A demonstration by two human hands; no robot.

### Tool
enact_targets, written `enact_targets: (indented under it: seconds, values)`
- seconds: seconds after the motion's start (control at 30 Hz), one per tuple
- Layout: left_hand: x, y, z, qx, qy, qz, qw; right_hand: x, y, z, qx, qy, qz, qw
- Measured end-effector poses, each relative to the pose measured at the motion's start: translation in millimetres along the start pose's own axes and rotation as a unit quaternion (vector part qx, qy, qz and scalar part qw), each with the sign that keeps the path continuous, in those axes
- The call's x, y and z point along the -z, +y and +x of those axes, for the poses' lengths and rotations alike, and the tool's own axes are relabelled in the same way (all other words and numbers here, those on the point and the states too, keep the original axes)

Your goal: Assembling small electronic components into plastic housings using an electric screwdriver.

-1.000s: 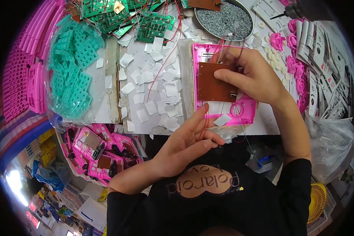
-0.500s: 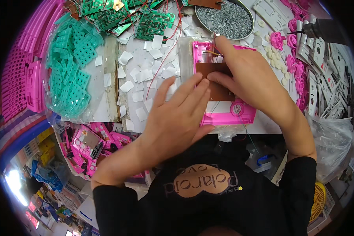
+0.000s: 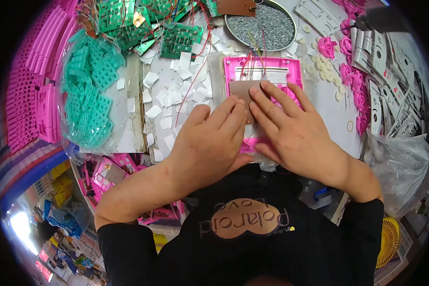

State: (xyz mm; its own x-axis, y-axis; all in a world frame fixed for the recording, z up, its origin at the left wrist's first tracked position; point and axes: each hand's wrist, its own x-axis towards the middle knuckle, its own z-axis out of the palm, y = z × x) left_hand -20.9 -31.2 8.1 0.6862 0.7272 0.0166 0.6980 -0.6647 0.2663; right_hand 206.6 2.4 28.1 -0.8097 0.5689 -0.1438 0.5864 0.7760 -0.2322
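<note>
Pink plastic panels (image 3: 33, 90) are standing at the far left of the frame, and a bag of green rubber pads (image 3: 88, 90) is lying beside them. White paper squares (image 3: 171, 99) are lying scattered left of centre. The left hand (image 3: 209, 133) is staying flat and open, gripping nothing, its fingertips pointing to the upper right and resting on a brown board (image 3: 243, 88). The board is lying face-flat inside a pink case (image 3: 297, 71), just above the centre of the frame; fingers are hiding too much to tell its long axis. The case's long axis is running up and down the frame, its open side facing up. The right hand (image 3: 295, 128) is spreading its fingers to the upper left, 2 fingertips touching the board, gripping nothing. White plates (image 3: 398, 86) are lying piled at the right.
</note>
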Motion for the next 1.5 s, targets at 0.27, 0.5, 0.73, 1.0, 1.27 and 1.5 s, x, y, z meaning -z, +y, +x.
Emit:
enact_targets:
  seconds: [0.27, 0.5, 0.73, 1.0, 1.27, 1.5]
  values:
    - [25.6, -64.3, 65.1, -0.031, -0.02, -0.149, 0.988, -10.2, -3.4, -6.5, 0.017, 0.012, 0.002, 1.0]
    - [4.5, -127.0, 194.4, -0.119, 0.026, 0.153, 0.981, -13.0, -7.5, -6.7, 0.03, 0.033, -0.005, 0.999]
    - [-4.0, -120.2, 204.9, -0.139, 0.032, 0.075, 0.987, -11.4, -7.4, -8.8, 0.024, 0.016, -0.036, 0.999]
    - [-6.9, -127.1, 222.6, -0.096, 0.105, 0.122, 0.982, -8.9, -11.6, -8.3, 0.028, -0.007, -0.034, 0.999]
    - [-9.4, -135.4, 231.0, -0.041, 0.039, 0.19, 0.98, -7.6, -15.2, -5.1, 0.019, -0.022, -0.053, 0.998]
    - [13.3, -124.2, 207.6, 0.037, 0.115, 0.105, 0.987, -7.9, -18.1, -3.7, 0.026, -0.001, -0.043, 0.999]
